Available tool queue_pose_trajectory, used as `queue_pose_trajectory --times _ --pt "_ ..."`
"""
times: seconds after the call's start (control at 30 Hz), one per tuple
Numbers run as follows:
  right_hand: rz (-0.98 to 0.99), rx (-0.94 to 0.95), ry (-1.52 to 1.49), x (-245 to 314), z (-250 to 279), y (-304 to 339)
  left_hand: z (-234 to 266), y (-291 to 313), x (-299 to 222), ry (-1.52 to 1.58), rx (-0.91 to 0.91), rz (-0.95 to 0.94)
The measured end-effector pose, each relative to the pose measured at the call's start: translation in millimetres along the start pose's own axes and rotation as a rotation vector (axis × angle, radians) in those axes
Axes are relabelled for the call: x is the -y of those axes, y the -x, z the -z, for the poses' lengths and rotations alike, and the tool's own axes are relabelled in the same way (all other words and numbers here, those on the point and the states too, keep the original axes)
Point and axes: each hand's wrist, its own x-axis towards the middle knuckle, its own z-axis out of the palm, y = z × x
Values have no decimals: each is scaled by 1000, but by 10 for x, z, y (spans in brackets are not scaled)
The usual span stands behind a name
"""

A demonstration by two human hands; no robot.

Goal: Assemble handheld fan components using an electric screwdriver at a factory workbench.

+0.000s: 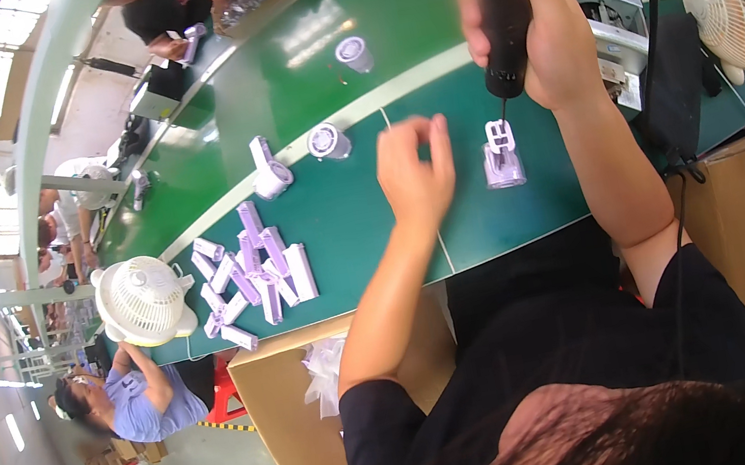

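My right hand (551,32) is wrapped round a black electric screwdriver (503,20), held upright with its bit pointing down. The bit's tip is at or just beside a white frame-shaped piece (500,136); whether it touches cannot be made out. That piece sits at the top of a pale lilac housing (504,171) on the green mat. To the left of it, my left hand (417,175) hovers over the mat, thumb apart from its loosely bent fingers, with nothing visible between them. Its fingertips are slightly blurred.
Lilac handle pieces (259,267) lie heaped at left, near a white fan (145,300). Round-headed parts (330,141) stand farther back. At right are a metal-cased unit (610,26) and another fan (724,11). An open cardboard box (297,425) sits below the table edge. Co-workers sit beyond.
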Motion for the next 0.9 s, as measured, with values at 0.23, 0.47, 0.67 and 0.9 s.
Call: queue_pose_trajectory --times 0.23,0.47,0.67,0.9 --pt "-7 8 54 35 -99 80 -562 -994 1163 -637 220 80" --pt "-5 31 105 56 -142 124 -685 -1371 1687 -618 306 287" --pt "39 11 111 30 -24 116 -569 -1129 994 -563 396 172" --pt "54 76 251 54 -170 147 18 -463 789 -706 466 32"
